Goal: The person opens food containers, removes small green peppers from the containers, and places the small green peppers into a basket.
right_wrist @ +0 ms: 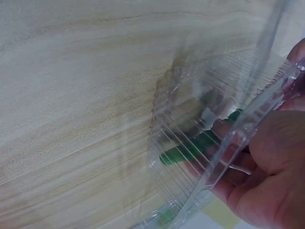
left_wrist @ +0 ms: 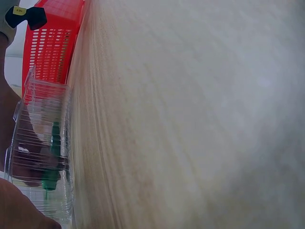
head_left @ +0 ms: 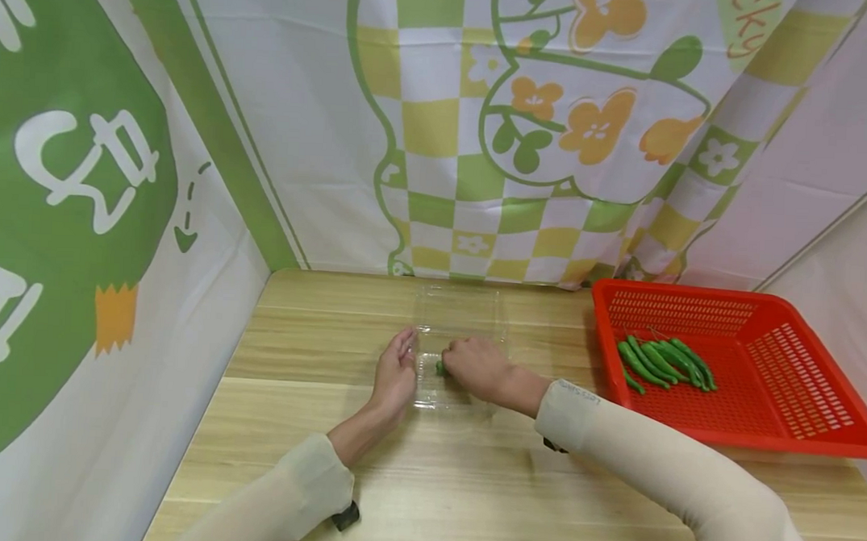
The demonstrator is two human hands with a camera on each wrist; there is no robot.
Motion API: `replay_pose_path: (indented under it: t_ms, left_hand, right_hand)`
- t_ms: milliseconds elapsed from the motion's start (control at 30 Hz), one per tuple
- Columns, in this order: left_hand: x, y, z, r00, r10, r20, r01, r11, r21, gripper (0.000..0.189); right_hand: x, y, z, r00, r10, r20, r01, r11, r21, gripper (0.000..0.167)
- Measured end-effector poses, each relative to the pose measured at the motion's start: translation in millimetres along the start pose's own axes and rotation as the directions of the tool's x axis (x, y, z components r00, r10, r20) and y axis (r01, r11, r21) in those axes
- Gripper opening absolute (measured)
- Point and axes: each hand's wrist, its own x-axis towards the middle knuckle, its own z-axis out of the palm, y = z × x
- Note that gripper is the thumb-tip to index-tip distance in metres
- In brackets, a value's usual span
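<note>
A clear plastic clamshell box lies on the table with its lid folded back toward the wall. My left hand holds the box by its left side, the rim between thumb and fingers. Reaching down into the box, my right hand pinches a green chili pepper. Through the ribbed plastic, the right wrist view shows this pepper lying along the bottom with fingertips on it. The left wrist view also shows the pepper through the wall. Part of it is hidden behind my right fingers.
To the right stands a red plastic basket, with several green chili peppers in its left part. The wooden table ends at a patterned cloth wall at the back and another cloth on the left.
</note>
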Motion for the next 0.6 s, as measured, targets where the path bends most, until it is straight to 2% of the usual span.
replay_pose_path:
  t_ms: [300, 600]
  left_hand:
    - [-0.6, 0.8, 0.3, 1.000, -0.005, -0.008, 0.005, 1.000, -0.012, 0.059]
    - [-0.7, 0.6, 0.4, 1.000, -0.001, -0.001, 0.001, 1.000, -0.014, 0.059]
  right_hand:
    - [-0.7, 1.9, -3.6, 1.000, 0.008, -0.006, -0.007, 0.995, 0.098, 0.010]
    - [-2.1, 7.5, -6.8, 0.999, 0.030, -0.010, -0.029, 0.991, 0.131, 0.028]
